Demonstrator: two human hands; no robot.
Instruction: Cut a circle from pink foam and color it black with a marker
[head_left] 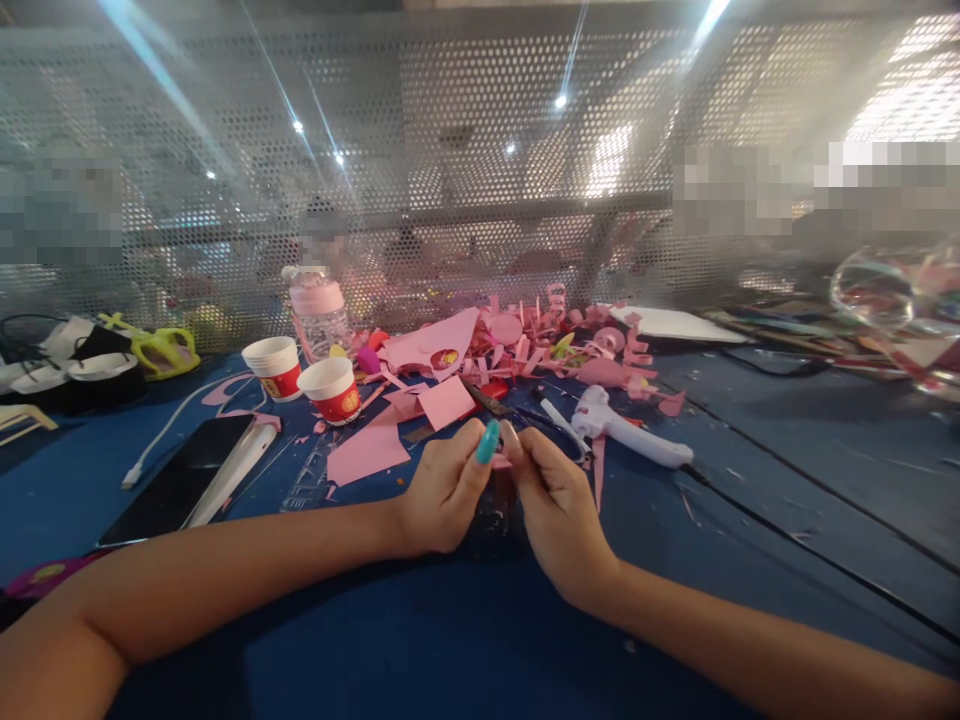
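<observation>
My left hand (444, 487) and my right hand (556, 505) meet at the middle of the table, thumbs up and fingers curled in. Between their fingertips is a small pink piece (502, 461), mostly hidden; whether it is foam or paper I cannot tell. The left thumbnail is turquoise. Just beyond the hands lie scissors (487, 402) and a white pen-like stick (555, 415). To the right rests a white glue gun (637, 432) with a black cord. Flat pink sheets (367, 452) lie past my left hand.
A pile of pink cut-offs (517, 335) spreads along the back. Two paper cups (330, 390) and a clear bottle with a pink lid (318, 310) stand back left. A phone (176, 480) and white cable (161, 435) lie left. A perforated metal screen (465, 150) closes the far side.
</observation>
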